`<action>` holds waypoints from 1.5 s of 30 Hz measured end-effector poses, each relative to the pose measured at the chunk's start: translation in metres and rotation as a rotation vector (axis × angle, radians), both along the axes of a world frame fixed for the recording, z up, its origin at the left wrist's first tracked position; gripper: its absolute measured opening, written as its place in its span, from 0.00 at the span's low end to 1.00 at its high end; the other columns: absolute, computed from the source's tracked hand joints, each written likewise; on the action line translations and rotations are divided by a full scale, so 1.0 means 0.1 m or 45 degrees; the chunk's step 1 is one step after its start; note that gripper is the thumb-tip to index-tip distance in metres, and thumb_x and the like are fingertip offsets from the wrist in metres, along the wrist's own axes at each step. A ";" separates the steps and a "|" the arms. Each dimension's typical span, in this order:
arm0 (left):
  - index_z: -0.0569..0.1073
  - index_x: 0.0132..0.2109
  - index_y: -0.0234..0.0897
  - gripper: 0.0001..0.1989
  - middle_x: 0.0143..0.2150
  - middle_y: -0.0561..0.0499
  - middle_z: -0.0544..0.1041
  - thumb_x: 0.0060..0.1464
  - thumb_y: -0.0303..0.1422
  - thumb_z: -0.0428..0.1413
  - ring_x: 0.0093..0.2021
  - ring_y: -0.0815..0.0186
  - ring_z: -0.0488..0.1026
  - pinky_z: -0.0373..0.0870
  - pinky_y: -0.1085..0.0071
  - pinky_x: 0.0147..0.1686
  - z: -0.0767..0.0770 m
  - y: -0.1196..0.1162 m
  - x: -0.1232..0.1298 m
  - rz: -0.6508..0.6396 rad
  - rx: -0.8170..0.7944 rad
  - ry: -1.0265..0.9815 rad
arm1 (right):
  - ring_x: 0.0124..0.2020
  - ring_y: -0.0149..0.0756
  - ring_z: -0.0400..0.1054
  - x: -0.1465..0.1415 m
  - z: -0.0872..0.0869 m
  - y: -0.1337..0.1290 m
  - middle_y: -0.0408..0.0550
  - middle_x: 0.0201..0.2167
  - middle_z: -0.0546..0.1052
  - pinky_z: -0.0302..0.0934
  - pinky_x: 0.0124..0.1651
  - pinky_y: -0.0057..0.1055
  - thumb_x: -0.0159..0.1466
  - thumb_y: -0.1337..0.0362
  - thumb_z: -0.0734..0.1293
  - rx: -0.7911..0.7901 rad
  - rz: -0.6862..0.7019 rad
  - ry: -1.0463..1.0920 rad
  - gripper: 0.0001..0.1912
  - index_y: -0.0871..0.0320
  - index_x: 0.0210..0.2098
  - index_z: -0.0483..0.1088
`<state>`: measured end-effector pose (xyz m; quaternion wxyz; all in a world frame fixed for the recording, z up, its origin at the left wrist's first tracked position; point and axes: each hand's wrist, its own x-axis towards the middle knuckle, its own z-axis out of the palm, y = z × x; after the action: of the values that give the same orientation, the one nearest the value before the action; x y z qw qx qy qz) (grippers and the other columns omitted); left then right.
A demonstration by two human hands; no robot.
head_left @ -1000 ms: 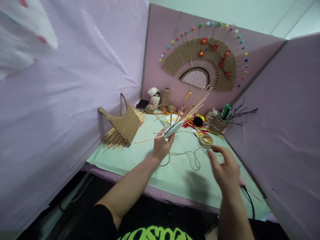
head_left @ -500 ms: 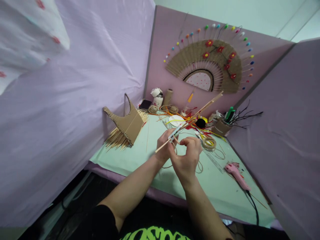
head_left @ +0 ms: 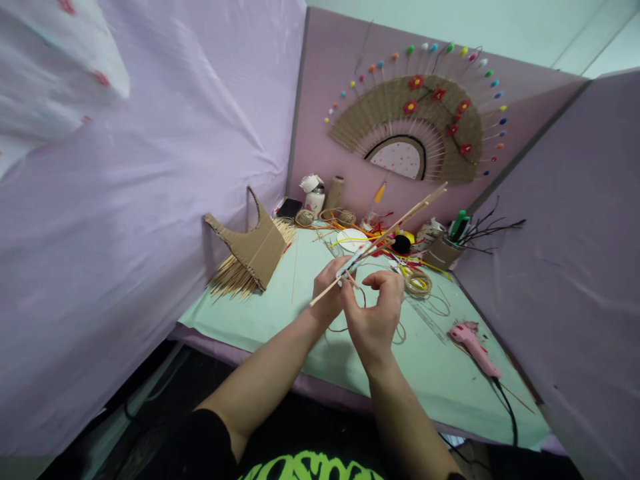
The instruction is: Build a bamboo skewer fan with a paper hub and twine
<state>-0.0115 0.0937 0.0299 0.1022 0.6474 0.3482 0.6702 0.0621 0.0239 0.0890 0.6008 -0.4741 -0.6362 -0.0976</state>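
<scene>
Thin wooden sticks (head_left: 407, 215), bundled together, slant up and to the right over the middle of the table. My left hand (head_left: 330, 291) is closed around their lower part, where a small pale patterned piece shows. My right hand (head_left: 376, 310) is just to the right, its thumb near the lower ends of the sticks and its index finger curved apart from the thumb. A thin brown cord (head_left: 364, 297) hangs between the hands. Whether the right fingertips pinch the cord is too small to tell.
A cut cardboard piece (head_left: 260, 250) stands over many thin sticks (head_left: 231, 280) at left. A pink glue gun (head_left: 475, 350) lies at right, near a twine coil (head_left: 417, 285). Behind are jars, twine rolls and a pen holder (head_left: 443, 253). A decorated fan (head_left: 400, 107) hangs on the back panel.
The thumb and index finger of my right hand have moved slightly apart. The cord between the hands has shifted. The view has tilted a little.
</scene>
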 end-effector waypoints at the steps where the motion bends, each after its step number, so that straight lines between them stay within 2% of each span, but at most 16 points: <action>1: 0.73 0.50 0.40 0.11 0.40 0.47 0.78 0.59 0.30 0.54 0.39 0.61 0.76 0.76 0.63 0.42 0.00 0.00 0.00 0.001 -0.012 -0.002 | 0.37 0.38 0.62 0.00 0.00 -0.01 0.43 0.32 0.65 0.57 0.44 0.39 0.59 0.62 0.70 0.005 0.007 -0.002 0.13 0.55 0.33 0.61; 11: 0.73 0.46 0.41 0.09 0.40 0.48 0.78 0.58 0.30 0.55 0.40 0.60 0.77 0.76 0.62 0.43 0.06 -0.01 0.00 0.012 -0.069 -0.031 | 0.40 0.40 0.62 -0.09 -0.03 0.04 0.46 0.35 0.66 0.58 0.45 0.40 0.57 0.63 0.70 0.046 -0.014 0.007 0.13 0.55 0.35 0.61; 21: 0.72 0.49 0.39 0.11 0.42 0.47 0.79 0.59 0.27 0.53 0.42 0.62 0.77 0.75 0.65 0.45 0.01 -0.03 -0.01 -0.006 -0.019 -0.002 | 0.39 0.38 0.61 -0.07 -0.01 0.06 0.45 0.35 0.66 0.58 0.45 0.39 0.58 0.63 0.69 -0.055 0.018 0.133 0.12 0.55 0.36 0.61; 27: 0.73 0.48 0.38 0.11 0.41 0.47 0.80 0.59 0.28 0.54 0.42 0.63 0.77 0.75 0.66 0.45 0.02 -0.03 0.00 0.046 -0.073 0.035 | 0.38 0.37 0.63 -0.05 -0.03 0.01 0.44 0.35 0.65 0.60 0.46 0.39 0.57 0.63 0.70 -0.130 0.122 0.239 0.12 0.55 0.36 0.62; 32: 0.74 0.49 0.38 0.11 0.45 0.45 0.80 0.61 0.31 0.53 0.47 0.60 0.77 0.73 0.62 0.50 0.02 -0.02 0.00 0.083 -0.109 0.051 | 0.43 0.38 0.67 0.02 -0.14 -0.01 0.48 0.40 0.70 0.65 0.47 0.39 0.60 0.64 0.68 -0.139 0.278 0.187 0.13 0.56 0.44 0.65; 35: 0.74 0.48 0.38 0.11 0.45 0.45 0.80 0.60 0.31 0.53 0.46 0.60 0.77 0.73 0.62 0.49 -0.01 0.00 -0.01 0.061 -0.118 0.065 | 0.40 0.35 0.71 0.03 -0.20 -0.01 0.49 0.41 0.74 0.68 0.42 0.34 0.64 0.67 0.66 -0.113 0.382 0.156 0.13 0.56 0.49 0.67; 40: 0.74 0.48 0.38 0.10 0.44 0.45 0.80 0.62 0.33 0.51 0.46 0.59 0.76 0.73 0.60 0.48 -0.05 0.07 0.01 0.040 -0.115 0.040 | 0.35 0.35 0.72 0.02 -0.16 -0.06 0.48 0.34 0.77 0.68 0.37 0.33 0.66 0.70 0.65 -0.015 0.275 -0.103 0.07 0.56 0.42 0.73; 45: 0.73 0.47 0.40 0.10 0.43 0.46 0.79 0.63 0.34 0.50 0.44 0.59 0.76 0.74 0.60 0.47 -0.05 0.10 0.01 0.027 -0.068 0.062 | 0.33 0.34 0.70 0.03 -0.14 -0.08 0.48 0.32 0.76 0.67 0.35 0.32 0.66 0.69 0.65 -0.028 0.259 -0.173 0.06 0.57 0.41 0.73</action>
<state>-0.0104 0.1035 0.0249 0.1038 0.6567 0.3753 0.6459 0.0654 0.0163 0.0747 0.5577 -0.4060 -0.7214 -0.0609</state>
